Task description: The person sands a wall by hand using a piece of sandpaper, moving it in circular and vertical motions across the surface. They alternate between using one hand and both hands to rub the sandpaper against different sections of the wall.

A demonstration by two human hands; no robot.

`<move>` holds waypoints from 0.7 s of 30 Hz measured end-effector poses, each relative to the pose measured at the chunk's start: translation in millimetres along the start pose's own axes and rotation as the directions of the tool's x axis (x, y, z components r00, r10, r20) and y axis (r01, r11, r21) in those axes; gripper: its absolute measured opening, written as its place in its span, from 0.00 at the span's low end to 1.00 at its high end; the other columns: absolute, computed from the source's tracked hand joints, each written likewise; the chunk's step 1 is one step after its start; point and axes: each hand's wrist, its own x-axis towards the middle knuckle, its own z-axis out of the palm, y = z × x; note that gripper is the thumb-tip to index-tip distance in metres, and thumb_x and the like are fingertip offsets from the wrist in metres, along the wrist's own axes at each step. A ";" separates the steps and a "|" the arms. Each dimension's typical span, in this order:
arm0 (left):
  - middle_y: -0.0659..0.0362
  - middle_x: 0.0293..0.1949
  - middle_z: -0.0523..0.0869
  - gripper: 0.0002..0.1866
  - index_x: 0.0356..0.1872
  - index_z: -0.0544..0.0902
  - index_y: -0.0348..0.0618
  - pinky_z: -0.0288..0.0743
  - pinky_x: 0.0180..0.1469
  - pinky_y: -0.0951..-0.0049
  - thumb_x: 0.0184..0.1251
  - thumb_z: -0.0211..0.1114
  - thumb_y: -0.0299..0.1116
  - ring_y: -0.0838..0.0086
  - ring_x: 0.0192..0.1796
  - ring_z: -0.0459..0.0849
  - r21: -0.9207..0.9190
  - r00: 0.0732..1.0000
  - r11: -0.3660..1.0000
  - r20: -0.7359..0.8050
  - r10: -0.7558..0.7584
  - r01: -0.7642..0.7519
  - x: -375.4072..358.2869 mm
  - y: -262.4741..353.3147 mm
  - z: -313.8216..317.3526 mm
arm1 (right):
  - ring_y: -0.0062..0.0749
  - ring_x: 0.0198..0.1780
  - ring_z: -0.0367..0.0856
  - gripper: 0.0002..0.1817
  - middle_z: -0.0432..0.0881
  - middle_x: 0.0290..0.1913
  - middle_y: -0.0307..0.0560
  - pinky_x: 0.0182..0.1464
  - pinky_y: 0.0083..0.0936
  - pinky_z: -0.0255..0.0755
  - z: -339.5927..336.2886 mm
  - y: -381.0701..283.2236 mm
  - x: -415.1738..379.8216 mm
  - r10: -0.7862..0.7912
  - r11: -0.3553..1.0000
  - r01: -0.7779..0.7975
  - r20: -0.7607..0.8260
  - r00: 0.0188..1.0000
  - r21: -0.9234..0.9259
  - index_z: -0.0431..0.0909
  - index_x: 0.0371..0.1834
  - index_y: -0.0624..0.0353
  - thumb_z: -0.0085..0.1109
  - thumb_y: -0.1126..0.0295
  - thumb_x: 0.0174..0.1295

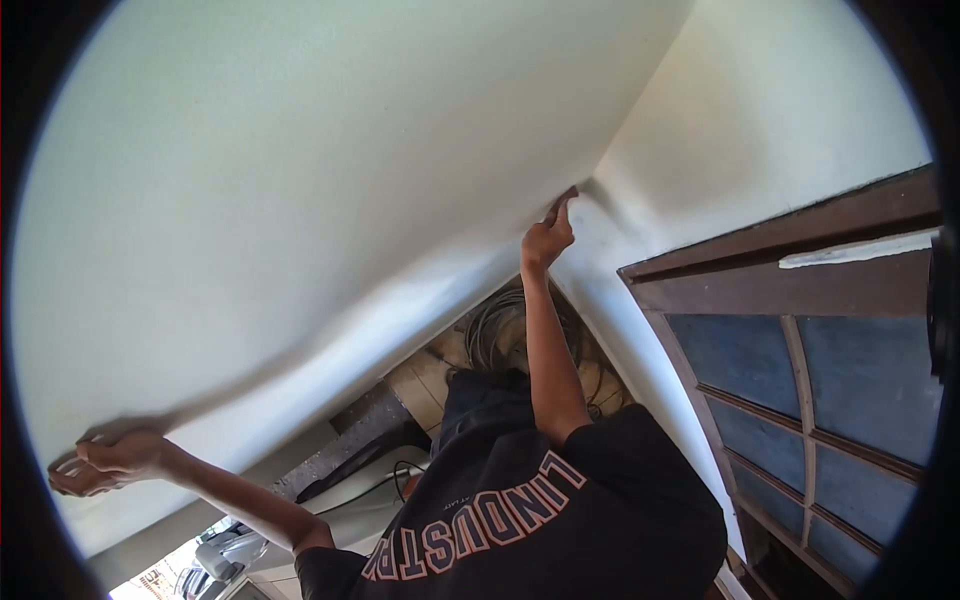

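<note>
My right hand (548,242) is raised to the white wall (250,200) close to the inner corner. Its fingers are closed, with the thumb stretched upward against a small dark brown shape at the wall, too small to name. Far to the left, my left hand (120,460) is beside or against the lower part of the same wall. Its fingers are loosely bent and apart, and I see nothing in them. Both arms are spread wide, and a soft shadow runs along the wall between the hands.
To the right stands a brown wooden frame (730,290) with dark panes (740,350). Coiled cables (490,330) lie on the tiled floor (415,390) by my feet. A grey-white vehicle-like body (360,490) is at lower left, beside my black printed shirt (520,540).
</note>
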 end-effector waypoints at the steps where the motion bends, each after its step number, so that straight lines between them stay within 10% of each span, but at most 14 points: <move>1: 0.41 0.61 0.67 0.35 0.68 0.62 0.36 0.63 0.64 0.43 0.69 0.46 0.53 0.49 0.64 0.67 0.020 0.999 0.999 0.007 0.035 -0.036 1.9 -2.1 -3.0 | 0.47 0.67 0.77 0.27 0.76 0.66 0.65 0.67 0.34 0.71 -5.5 2.8 -6.0 0.156 0.985 -0.152 0.044 0.987 -0.076 0.68 0.70 0.69 0.45 0.88 0.66; 2: 0.41 0.61 0.67 0.35 0.68 0.62 0.36 0.63 0.64 0.43 0.69 0.46 0.53 0.49 0.64 0.67 0.036 0.998 0.997 0.015 0.068 -0.069 2.1 -4.9 -3.7 | 0.48 0.68 0.76 0.27 0.74 0.67 0.65 0.69 0.35 0.70 -12.1 5.8 -9.7 0.309 0.942 -0.295 0.071 0.948 -0.158 0.68 0.71 0.69 0.45 0.88 0.66; 7: 0.40 0.63 0.67 0.34 0.69 0.62 0.35 0.61 0.67 0.43 0.70 0.45 0.51 0.49 0.66 0.65 0.024 0.998 0.999 0.039 0.047 -0.047 -3.2 -17.4 0.9 | 0.50 0.73 0.68 0.30 0.72 0.69 0.66 0.73 0.36 0.64 -21.1 -100.9 -6.1 -0.159 0.984 0.152 0.070 0.985 0.098 0.69 0.69 0.71 0.42 0.92 0.61; 10: 0.38 0.62 0.68 0.33 0.67 0.62 0.34 0.60 0.66 0.44 0.70 0.46 0.49 0.48 0.66 0.66 0.034 0.998 0.998 0.013 0.058 -0.058 -2.6 -12.0 0.1 | 0.38 0.66 0.79 0.31 0.75 0.67 0.64 0.68 0.29 0.69 -9.8 1.7 -30.7 -0.352 0.935 0.352 -0.002 0.936 -0.054 0.68 0.71 0.69 0.41 0.91 0.62; 11: 0.38 0.62 0.68 0.33 0.67 0.62 0.34 0.60 0.66 0.44 0.70 0.46 0.49 0.48 0.66 0.66 0.049 0.995 0.994 0.003 0.095 -0.095 -0.8 -15.2 1.4 | 0.38 0.72 0.71 0.30 0.71 0.71 0.62 0.74 0.30 0.62 -8.7 5.2 -35.2 -0.068 0.997 0.066 0.065 0.996 0.036 0.66 0.72 0.69 0.37 0.92 0.66; 14: 0.40 0.59 0.69 0.33 0.66 0.63 0.33 0.60 0.65 0.46 0.70 0.46 0.51 0.50 0.63 0.67 0.030 0.990 0.990 -0.015 0.139 -0.139 1.7 -16.2 3.2 | 0.38 0.73 0.69 0.27 0.72 0.71 0.60 0.74 0.29 0.62 0.7 0.7 -37.7 0.018 0.961 -0.023 0.020 1.000 0.277 0.66 0.72 0.69 0.37 0.89 0.69; 19: 0.44 0.53 0.70 0.31 0.62 0.65 0.34 0.61 0.62 0.47 0.70 0.47 0.51 0.52 0.57 0.68 0.010 0.993 0.993 0.012 0.118 -0.118 -0.7 -39.7 3.4 | 0.44 0.68 0.76 0.24 0.78 0.65 0.62 0.70 0.34 0.69 -9.4 -26.5 -29.8 -0.350 0.936 0.350 -0.023 0.937 0.033 0.72 0.68 0.69 0.43 0.88 0.68; 21: 0.45 0.52 0.70 0.30 0.60 0.66 0.35 0.62 0.61 0.46 0.70 0.46 0.53 0.54 0.56 0.68 -0.016 0.993 0.993 0.004 0.114 -0.114 0.6 -28.7 3.5 | 0.44 0.69 0.75 0.25 0.77 0.65 0.63 0.70 0.35 0.69 -7.1 17.4 -31.7 -0.228 0.972 0.227 0.004 0.974 0.060 0.73 0.67 0.68 0.45 0.88 0.67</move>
